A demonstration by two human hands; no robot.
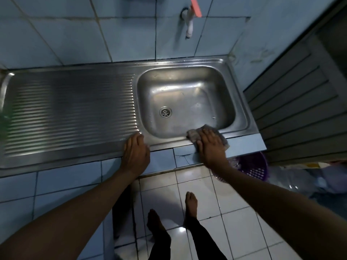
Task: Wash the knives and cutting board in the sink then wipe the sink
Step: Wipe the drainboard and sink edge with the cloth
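Observation:
A stainless steel sink (pixel 242 102) with a ribbed drainboard (pixel 71 109) on its left is set in a blue tiled counter. The basin holds nothing; its drain (pixel 165 112) shows at the bottom. My right hand (pixel 211 145) presses a grey cloth (pixel 193 135) flat on the sink's front rim, fingers straight over it. My left hand (pixel 135 150) rests on the front edge of the drainboard, next to the basin's left corner, fingers loosely bent and holding nothing. No knives or cutting board are in view.
A white tap (pixel 189 25) with a pink handle juts from the blue tiled wall above the basin. A purple plastic basket (pixel 253 169) stands on the floor under the counter's right end. A slatted door (pixel 293 109) is at the right. My bare feet stand on white floor tiles.

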